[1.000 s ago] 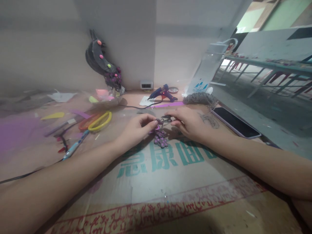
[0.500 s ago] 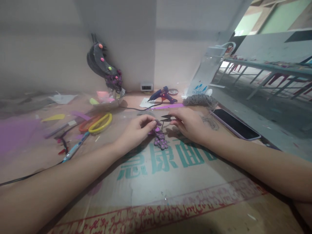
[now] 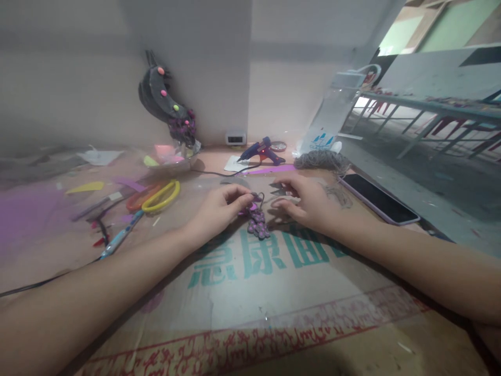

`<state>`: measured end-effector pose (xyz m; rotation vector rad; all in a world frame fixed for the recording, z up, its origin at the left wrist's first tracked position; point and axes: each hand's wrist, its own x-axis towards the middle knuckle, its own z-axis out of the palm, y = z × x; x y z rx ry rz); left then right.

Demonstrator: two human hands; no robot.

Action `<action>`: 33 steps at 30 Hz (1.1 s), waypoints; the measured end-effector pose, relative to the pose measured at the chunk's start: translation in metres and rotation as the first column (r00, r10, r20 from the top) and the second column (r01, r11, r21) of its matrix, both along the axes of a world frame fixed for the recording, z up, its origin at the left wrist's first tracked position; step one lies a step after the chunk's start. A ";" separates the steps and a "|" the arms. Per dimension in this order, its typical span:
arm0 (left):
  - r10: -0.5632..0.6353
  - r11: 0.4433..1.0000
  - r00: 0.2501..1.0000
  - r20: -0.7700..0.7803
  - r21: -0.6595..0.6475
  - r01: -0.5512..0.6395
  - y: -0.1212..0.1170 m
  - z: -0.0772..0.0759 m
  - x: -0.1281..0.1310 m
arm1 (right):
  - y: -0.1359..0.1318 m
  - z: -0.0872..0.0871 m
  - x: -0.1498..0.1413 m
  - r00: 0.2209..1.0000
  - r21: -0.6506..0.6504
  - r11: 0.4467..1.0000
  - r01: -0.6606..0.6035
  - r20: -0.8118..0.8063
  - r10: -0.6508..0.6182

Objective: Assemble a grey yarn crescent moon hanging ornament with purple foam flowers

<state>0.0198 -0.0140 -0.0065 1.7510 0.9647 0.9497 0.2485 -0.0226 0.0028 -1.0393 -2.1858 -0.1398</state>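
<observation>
My left hand [image 3: 230, 206] pinches the top of a small grey and purple yarn-wrapped piece [image 3: 258, 224], lumpy like a bunch of grapes. A short grey strand [image 3: 262, 198] curls up from it beside my fingertips. In my right hand [image 3: 303, 201], just to the right, is a small pair of thread snips [image 3: 277, 189]. Their two dark blades are spread and point left, apart from the strand. Most of the snips' body is hidden by my fingers. Both hands are above the printed cardboard [image 3: 250, 303] covering the table.
At the back lie a blue glue gun [image 3: 262, 151], its cord and a ball of grey yarn [image 3: 323, 161]. A phone [image 3: 379, 198] is at right. Scissors with yellow and orange handles [image 3: 161, 197] and a pen [image 3: 122, 235] lie left. A dark crescent ornament [image 3: 162, 96] stands behind.
My right hand has drawn the snips a little to the right, away from the strand, and the blades have opened wider. My left hand keeps its pinch on the yarn piece.
</observation>
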 end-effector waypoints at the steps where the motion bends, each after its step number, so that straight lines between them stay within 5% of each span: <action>1: 0.000 1.000 1.000 -0.007 -0.003 0.000 0.000 0.001 0.000 | -0.002 0.000 -0.002 1.000 -0.044 0.999 0.007 -0.004 -0.007; 10: -0.031 0.999 0.998 -0.057 0.031 0.032 -0.001 0.004 -0.001 | -0.004 -0.004 -0.014 0.985 -0.328 0.940 -0.096 -0.166 0.042; 22: 0.077 0.997 0.996 0.044 -0.013 -0.076 -0.006 0.007 0.002 | -0.004 -0.003 -0.015 0.964 -0.383 0.915 -0.128 -0.266 0.023; 33: 0.169 0.937 0.970 -0.177 0.334 -0.102 -0.010 0.009 0.000 | -0.005 -0.001 -0.015 0.968 -0.428 0.896 -0.120 -0.251 0.010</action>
